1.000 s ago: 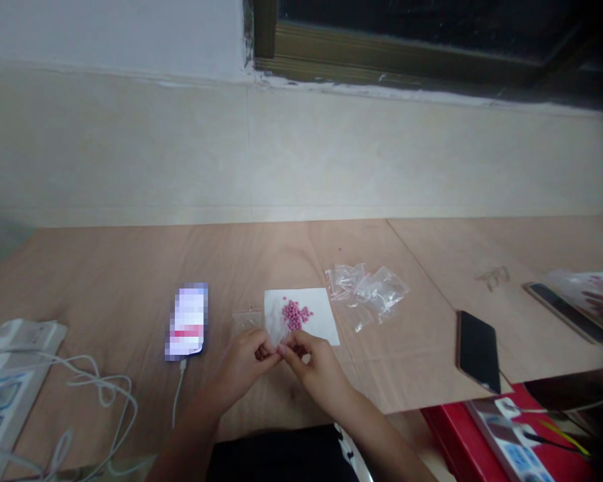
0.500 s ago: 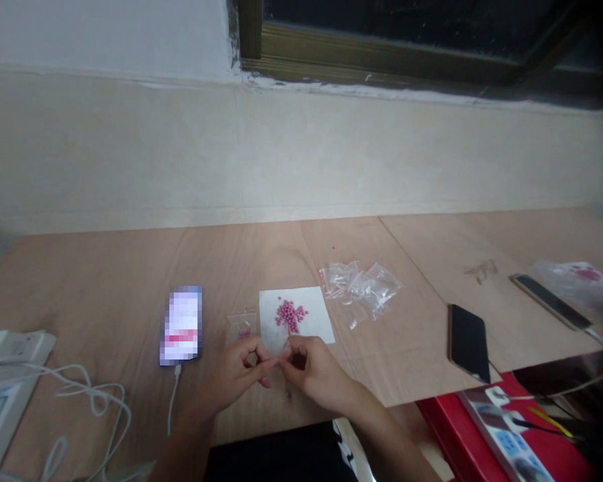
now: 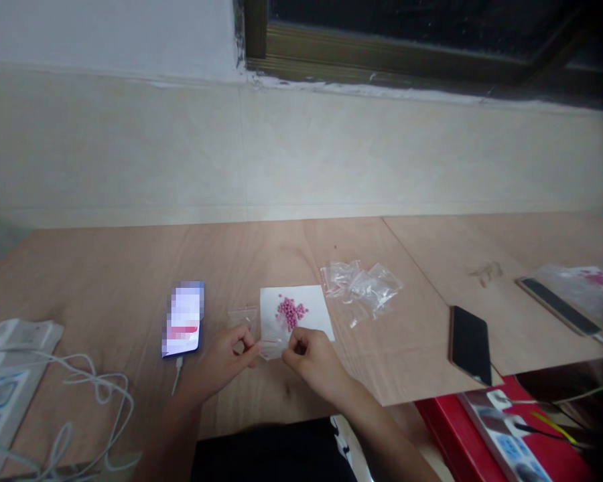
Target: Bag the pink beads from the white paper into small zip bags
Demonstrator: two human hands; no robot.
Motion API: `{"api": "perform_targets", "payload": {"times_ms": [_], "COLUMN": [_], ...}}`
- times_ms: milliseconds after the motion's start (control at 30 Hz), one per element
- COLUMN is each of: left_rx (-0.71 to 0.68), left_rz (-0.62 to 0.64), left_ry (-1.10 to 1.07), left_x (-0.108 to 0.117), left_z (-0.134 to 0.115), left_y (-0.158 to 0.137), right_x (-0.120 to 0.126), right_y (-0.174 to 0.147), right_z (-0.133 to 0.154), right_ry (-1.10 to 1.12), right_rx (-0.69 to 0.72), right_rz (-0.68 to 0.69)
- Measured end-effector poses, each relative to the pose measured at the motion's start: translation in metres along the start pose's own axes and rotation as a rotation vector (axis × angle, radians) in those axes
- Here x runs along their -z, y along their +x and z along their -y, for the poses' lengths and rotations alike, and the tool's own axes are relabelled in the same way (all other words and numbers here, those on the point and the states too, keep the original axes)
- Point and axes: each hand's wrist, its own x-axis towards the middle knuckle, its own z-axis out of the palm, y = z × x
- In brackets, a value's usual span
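Note:
A small clear zip bag (image 3: 272,348) stretches between my two hands, low over the near edge of a white sheet of paper (image 3: 320,314). My left hand (image 3: 231,361) pinches the bag's left side between thumb and fingertips. At its right side, my right hand (image 3: 315,363) has its fingers closed on the edge of the bag. Small pink beads (image 3: 290,313) lie in a loose pile on the paper, just beyond my fingers. Another clear bag (image 3: 242,316) lies flat left of the paper, partly covered by my left hand.
Several clear bags (image 3: 364,284) lie heaped right of the paper. A lit phone (image 3: 183,318) with a cable is on the left, near a power strip (image 3: 10,395). Two dark phones (image 3: 471,343) lie to the right. A red stool (image 3: 442,428) holds another power strip (image 3: 505,435).
My hands have moved apart from a close pinch, and the clear bag now shows spread between them. The view has shifted slightly.

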Motion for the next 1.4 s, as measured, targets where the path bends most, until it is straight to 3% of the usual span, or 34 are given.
{"api": "perform_targets", "payload": {"times_ms": [267, 400, 533, 733, 900, 1067, 1167, 1233, 1300, 1400], "left_rx": [-0.236, -0.170, -0.150, -0.150, -0.251, -0.304, -0.284, -0.255, -0.225, -0.195], "left_rz": [-0.014, -0.084, -0.101, -0.050, 0.025, 0.094, 0.046, 0.006, -0.034, -0.086], "left_ry": [0.175, 0.220, 0.204, 0.219, 0.212, 0.204, 0.152, 0.136, 0.141, 0.155], "left_x": [-0.015, -0.010, -0.014, -0.011, 0.004, 0.001, -0.002, 0.001, 0.006, 0.014], "left_z": [-0.016, -0.012, -0.011, -0.010, -0.012, -0.006, 0.005, 0.011, 0.015, 0.017], "left_y": [0.023, 0.027, 0.019, 0.008, 0.001, 0.011, 0.022, 0.028, 0.032, 0.033], "right_x": [-0.010, -0.012, -0.018, -0.026, -0.024, -0.012, 0.001, 0.007, 0.008, -0.002], "right_y": [0.004, 0.005, 0.009, 0.019, 0.032, 0.044, 0.050, 0.059, 0.073, 0.100], "right_z": [0.019, 0.016, 0.010, 0.000, -0.007, -0.001, 0.002, -0.002, -0.012, -0.032], "right_ry": [-0.091, -0.283, -0.452, -0.491, -0.290, 0.156, 0.373, 0.442, 0.385, 0.041], "right_rx": [0.116, 0.076, 0.019, -0.039, -0.036, -0.076, -0.069, -0.059, -0.033, 0.060], "right_rz": [0.060, -0.028, -0.019, -0.032, -0.023, 0.207, 0.402, 0.442, 0.299, -0.110]}}
